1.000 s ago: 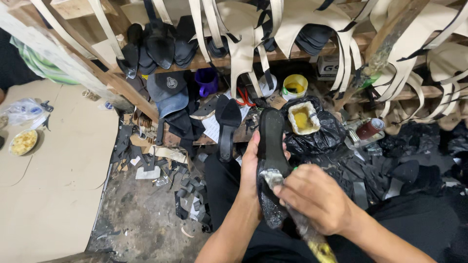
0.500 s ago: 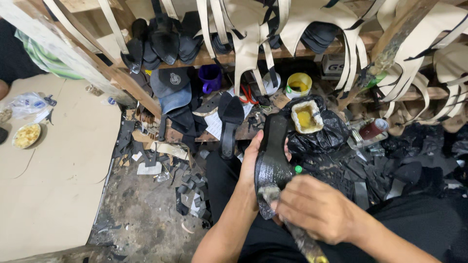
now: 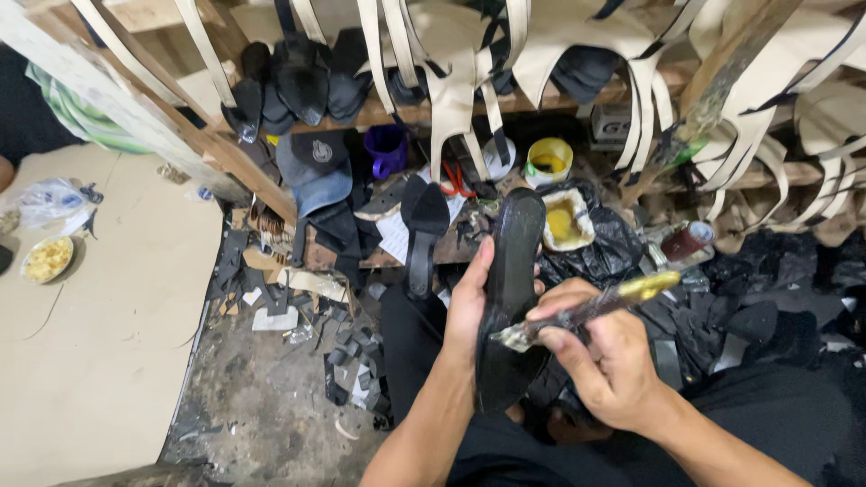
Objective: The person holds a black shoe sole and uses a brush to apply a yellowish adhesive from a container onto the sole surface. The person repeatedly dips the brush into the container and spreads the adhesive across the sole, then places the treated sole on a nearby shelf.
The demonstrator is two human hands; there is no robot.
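Left hand (image 3: pixel 471 302): grip clamped on black shoe sole (image 3: pixel 507 298), upright.
Right hand (image 3: pixel 606 361): grip closed around brush (image 3: pixel 586 311), bristles touching the sole.
Glue tray (image 3: pixel 566 219): just beyond the sole.

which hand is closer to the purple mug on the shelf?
Left. The left hand grips the black sole just below and right of the purple mug; the right hand, holding the brush, sits further right and lower.

You sat before a cluttered wooden rack (image 3: pixel 379 113) hung with pale straps (image 3: pixel 451 81), over a dusty, scrap-littered floor (image 3: pixel 262 406) beside tan sheeting (image 3: pixel 99 334).
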